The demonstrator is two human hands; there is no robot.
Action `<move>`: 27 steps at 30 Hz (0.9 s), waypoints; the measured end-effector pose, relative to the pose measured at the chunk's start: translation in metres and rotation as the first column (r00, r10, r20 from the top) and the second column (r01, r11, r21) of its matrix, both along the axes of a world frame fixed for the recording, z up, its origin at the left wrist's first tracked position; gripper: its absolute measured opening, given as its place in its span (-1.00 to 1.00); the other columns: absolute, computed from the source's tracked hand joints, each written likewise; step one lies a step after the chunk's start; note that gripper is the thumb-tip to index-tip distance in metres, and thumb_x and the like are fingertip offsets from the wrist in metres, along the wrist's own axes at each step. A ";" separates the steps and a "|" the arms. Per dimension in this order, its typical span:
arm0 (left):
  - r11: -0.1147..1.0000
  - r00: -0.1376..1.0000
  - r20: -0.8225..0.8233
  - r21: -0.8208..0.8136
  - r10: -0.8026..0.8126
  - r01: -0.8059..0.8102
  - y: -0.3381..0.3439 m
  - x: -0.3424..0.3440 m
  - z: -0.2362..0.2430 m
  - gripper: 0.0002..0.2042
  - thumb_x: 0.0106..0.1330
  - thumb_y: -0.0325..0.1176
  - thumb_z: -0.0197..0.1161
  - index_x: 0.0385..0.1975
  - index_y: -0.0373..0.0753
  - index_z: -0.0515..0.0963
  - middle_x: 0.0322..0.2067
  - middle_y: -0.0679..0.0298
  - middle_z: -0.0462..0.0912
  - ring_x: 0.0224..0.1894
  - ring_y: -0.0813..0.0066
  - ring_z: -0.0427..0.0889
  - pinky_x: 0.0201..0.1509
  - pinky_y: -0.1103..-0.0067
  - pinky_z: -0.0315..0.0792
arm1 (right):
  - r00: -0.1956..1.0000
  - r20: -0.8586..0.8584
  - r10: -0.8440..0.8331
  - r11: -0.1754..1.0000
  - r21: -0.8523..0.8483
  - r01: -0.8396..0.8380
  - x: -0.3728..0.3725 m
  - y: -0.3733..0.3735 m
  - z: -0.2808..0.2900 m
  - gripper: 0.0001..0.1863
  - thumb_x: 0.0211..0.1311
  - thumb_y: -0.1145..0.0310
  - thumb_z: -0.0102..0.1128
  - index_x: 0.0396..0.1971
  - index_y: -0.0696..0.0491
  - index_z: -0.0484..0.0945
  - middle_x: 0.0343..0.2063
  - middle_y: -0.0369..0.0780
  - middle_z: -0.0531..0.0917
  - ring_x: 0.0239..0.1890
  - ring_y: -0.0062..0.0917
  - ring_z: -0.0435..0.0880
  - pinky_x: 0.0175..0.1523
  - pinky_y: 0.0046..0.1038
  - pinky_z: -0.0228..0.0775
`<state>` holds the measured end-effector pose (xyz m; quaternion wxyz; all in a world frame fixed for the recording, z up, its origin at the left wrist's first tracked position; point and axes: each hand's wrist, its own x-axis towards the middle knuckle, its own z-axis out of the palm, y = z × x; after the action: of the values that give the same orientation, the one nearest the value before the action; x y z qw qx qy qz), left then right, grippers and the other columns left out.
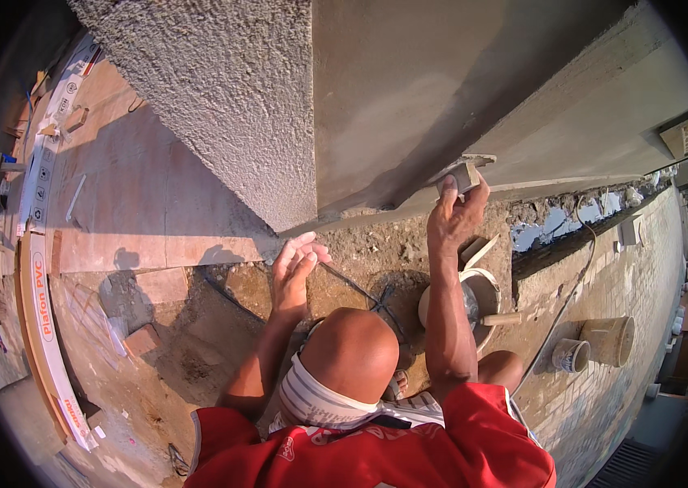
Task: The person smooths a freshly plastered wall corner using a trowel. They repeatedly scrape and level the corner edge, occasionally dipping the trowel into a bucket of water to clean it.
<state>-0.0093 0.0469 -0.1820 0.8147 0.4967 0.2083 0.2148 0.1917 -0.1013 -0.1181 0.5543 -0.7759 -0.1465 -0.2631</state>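
My right hand (459, 205) grips the block handle (466, 176) of a plastering trowel (483, 159) held against the lower part of a smooth grey wall (409, 81), along a shadowed groove. My left hand (295, 272) is open, fingers loosely curved, just below the corner of a rough textured column face (230, 114); I cannot tell whether it touches anything. A bucket (490, 285) holding water stands under my right forearm, with a tool with a wooden handle (503, 319) at its rim. My bare knee is below my hands.
Beside the wall runs a trench (547, 224) with water and a hose (584, 276). Two buckets (608, 340) stand on the paving at right. A pale reddish slab (140, 211) and long printed white boards (44, 317) lie at left. Dark cables (352, 285) cross the dirt near my knee.
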 end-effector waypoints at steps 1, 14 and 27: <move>0.998 0.997 0.062 0.056 0.038 -0.042 0.001 0.003 0.014 -0.63 0.33 -0.35 0.13 0.08 -0.37 0.39 -0.24 0.12 0.58 -0.18 0.33 0.57 0.04 0.39 0.39 | 1.000 -0.004 -0.012 1.000 -0.017 0.012 -0.003 0.003 -0.024 -0.71 0.29 0.43 0.12 -0.03 0.20 0.40 -0.30 -0.12 0.55 -0.29 -0.47 0.58 -0.20 -0.43 0.44; 0.233 0.738 0.673 0.725 -0.040 -0.648 0.048 0.004 0.183 -0.67 0.32 -0.37 -0.03 0.03 -0.36 0.37 -0.22 0.01 0.53 -0.09 0.03 0.52 0.10 0.12 0.34 | 0.985 -0.152 0.088 0.970 0.239 -0.050 -0.008 -0.014 -0.003 -0.69 0.18 0.52 0.16 -0.06 0.19 0.46 -0.27 -0.14 0.56 -0.26 -0.47 0.59 -0.21 -0.46 0.46; -0.665 0.773 0.633 0.558 -0.045 -0.496 0.061 0.081 0.251 -0.56 0.25 -0.16 0.12 0.05 -0.29 0.40 0.15 -0.05 0.24 0.32 -0.09 0.09 0.35 -0.05 0.03 | 0.819 -0.574 0.029 0.969 0.218 0.119 -0.059 -0.037 -0.158 -0.69 0.22 0.41 0.17 -0.06 0.16 0.41 -0.39 -0.16 0.55 -0.34 -0.39 0.56 -0.22 -0.30 0.42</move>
<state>0.0722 0.1082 0.0688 -0.1518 0.7945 -0.0859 0.5817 0.1324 -0.1382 -0.2765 0.6573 -0.7480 0.0786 -0.0470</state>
